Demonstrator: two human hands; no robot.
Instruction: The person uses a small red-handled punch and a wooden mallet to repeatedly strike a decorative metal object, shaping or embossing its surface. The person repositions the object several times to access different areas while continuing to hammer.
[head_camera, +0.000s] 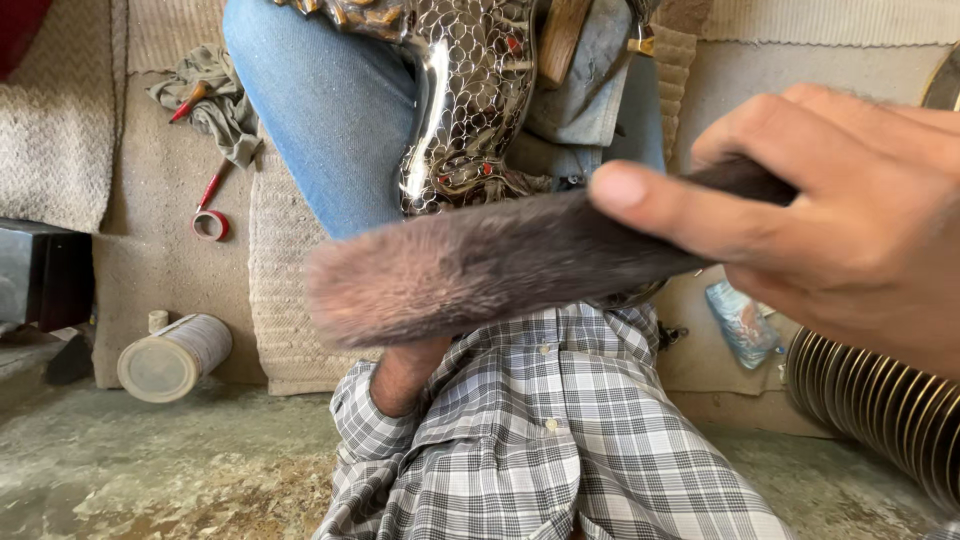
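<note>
close up, right hand (840, 210) gripping brush (470, 265)

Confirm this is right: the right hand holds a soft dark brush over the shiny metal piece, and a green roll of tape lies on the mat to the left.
Not quite. The head view shows the roll of tape is red, not green. The rest holds: the right hand holds the soft dark brush over the shiny metal piece.

The person wears blue jeans (320, 110) and, below them, a grey-and-white checked shirt (540, 440) with small white buttons.
</note>
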